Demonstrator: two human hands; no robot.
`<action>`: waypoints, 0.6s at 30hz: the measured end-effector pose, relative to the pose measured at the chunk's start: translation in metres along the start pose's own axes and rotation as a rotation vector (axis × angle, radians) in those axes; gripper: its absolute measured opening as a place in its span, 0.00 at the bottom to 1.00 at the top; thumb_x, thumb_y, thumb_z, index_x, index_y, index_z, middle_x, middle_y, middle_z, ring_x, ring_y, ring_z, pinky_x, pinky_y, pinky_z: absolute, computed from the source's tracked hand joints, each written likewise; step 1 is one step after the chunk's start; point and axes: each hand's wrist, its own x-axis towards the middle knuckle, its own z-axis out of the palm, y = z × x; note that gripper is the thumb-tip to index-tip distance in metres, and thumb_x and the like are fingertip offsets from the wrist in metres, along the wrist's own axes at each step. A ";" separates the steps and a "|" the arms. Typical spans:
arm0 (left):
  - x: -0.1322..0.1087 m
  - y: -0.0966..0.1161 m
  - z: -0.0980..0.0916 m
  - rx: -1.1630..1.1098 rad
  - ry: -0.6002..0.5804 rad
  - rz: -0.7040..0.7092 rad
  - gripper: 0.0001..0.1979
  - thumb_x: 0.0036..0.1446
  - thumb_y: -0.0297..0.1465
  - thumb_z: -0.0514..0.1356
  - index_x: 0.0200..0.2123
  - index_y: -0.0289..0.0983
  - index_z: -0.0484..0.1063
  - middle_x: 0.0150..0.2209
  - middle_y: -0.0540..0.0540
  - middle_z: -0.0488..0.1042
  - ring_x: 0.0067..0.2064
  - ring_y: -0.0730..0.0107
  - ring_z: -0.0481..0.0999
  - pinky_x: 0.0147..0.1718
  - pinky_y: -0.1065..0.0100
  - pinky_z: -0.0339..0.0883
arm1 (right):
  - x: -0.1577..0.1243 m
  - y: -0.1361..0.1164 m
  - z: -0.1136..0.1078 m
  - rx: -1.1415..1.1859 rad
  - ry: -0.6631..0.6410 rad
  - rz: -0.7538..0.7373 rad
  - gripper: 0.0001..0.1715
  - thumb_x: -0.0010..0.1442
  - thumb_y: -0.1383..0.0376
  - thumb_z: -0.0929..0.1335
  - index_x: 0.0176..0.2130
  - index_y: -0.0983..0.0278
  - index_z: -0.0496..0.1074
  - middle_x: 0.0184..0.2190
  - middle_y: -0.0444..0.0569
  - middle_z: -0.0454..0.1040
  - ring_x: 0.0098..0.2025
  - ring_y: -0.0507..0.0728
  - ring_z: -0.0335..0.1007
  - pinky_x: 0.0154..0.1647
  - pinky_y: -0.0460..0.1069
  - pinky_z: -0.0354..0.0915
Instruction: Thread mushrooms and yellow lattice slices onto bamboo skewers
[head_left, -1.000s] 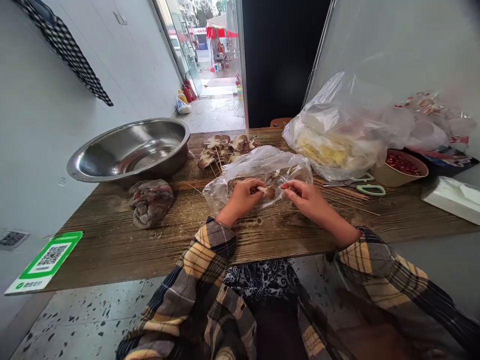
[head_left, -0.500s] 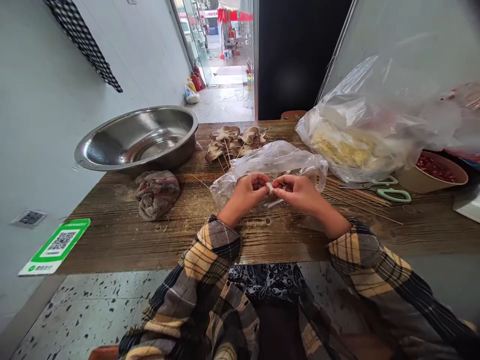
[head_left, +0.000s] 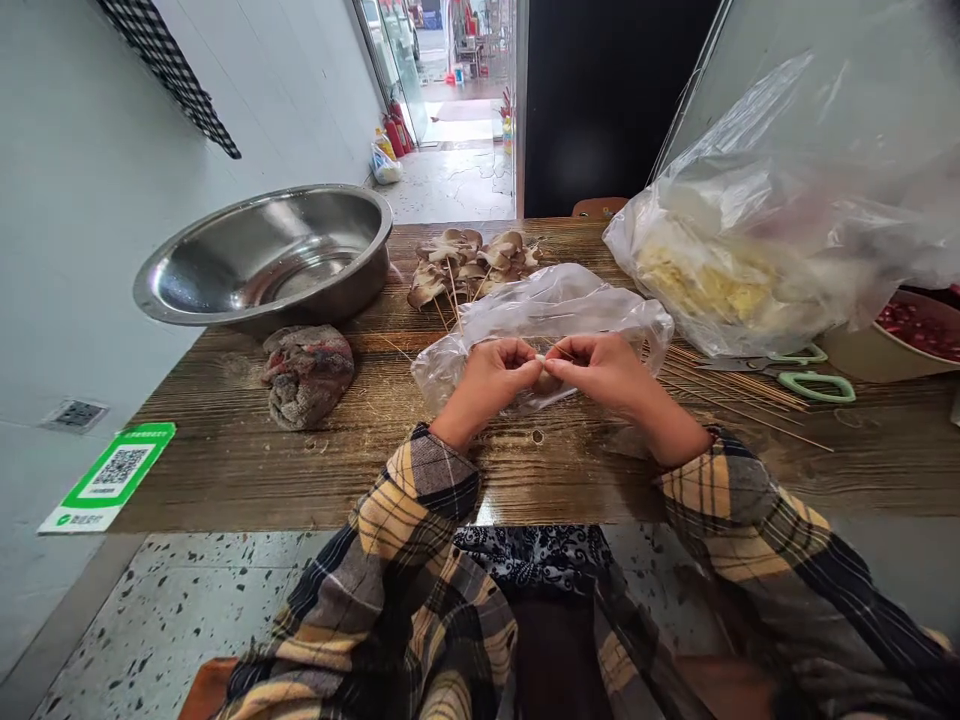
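Your two hands meet at the middle of a rough wooden table (head_left: pixel 225 470), fingertips drawn together. Your left hand (head_left: pixel 491 375) and right hand (head_left: pixel 604 370) are both closed in a pinch around one small pale piece of mushroom (head_left: pixel 541 362), which sits between the fingertips and is mostly hidden by them. A thin wooden stick appears to run through your right-hand pinch, but it is too fine to be sure.

Just behind your hands lies a crumpled clear plastic bag (head_left: pixel 540 310), partly open; what remains inside cannot be made out through the folds.

Farther away, past the bag, is a small pile of finished mushroom skewers (head_left: pixel 469 265), brown caps threaded on sticks that point toward you. That pile is the work done so far.

To the right, a scatter of bare skewer sticks (head_left: pixel 735 385) lies flat on the wood, so a good share seems left to do. Scissors with green handles (head_left: pixel 810 378) rest across them. Behind those stands a large plastic bag of pale yellow food (head_left: pixel 720 270), and at the far right edge a bowl of red pieces (head_left: pixel 919 335).

To the left sits a big steel basin (head_left: pixel 270 262), with nothing in it, and in front of it a crumpled dark rag (head_left: pixel 307 372). A green code sticker (head_left: pixel 109 485) lies at the near left corner.
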 end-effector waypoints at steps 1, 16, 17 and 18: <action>0.000 -0.001 0.000 0.029 0.009 0.011 0.06 0.47 0.30 0.61 0.23 0.33 0.71 0.22 0.51 0.70 0.25 0.78 0.64 0.25 0.74 0.57 | 0.002 -0.001 0.000 -0.013 -0.005 0.012 0.13 0.52 0.60 0.68 0.28 0.67 0.77 0.23 0.47 0.75 0.25 0.51 0.64 0.27 0.47 0.57; 0.000 -0.006 0.009 -0.092 0.001 -0.049 0.05 0.44 0.28 0.59 0.20 0.34 0.69 0.19 0.53 0.67 0.22 0.79 0.63 0.23 0.74 0.56 | 0.003 0.003 0.005 0.028 -0.022 0.023 0.14 0.50 0.58 0.68 0.22 0.66 0.72 0.18 0.43 0.68 0.23 0.49 0.58 0.24 0.47 0.50; 0.000 -0.005 0.009 -0.125 0.003 -0.054 0.05 0.44 0.28 0.59 0.20 0.34 0.69 0.19 0.53 0.67 0.22 0.79 0.63 0.23 0.74 0.57 | 0.003 0.004 0.004 0.029 -0.020 0.017 0.14 0.50 0.59 0.68 0.22 0.66 0.72 0.18 0.43 0.68 0.23 0.49 0.58 0.24 0.46 0.51; 0.000 -0.005 0.009 -0.149 0.008 -0.058 0.04 0.44 0.28 0.60 0.20 0.34 0.70 0.19 0.53 0.68 0.22 0.79 0.63 0.23 0.74 0.57 | 0.003 0.004 0.004 0.030 -0.017 0.011 0.13 0.50 0.59 0.68 0.22 0.66 0.72 0.18 0.43 0.68 0.23 0.49 0.58 0.24 0.46 0.51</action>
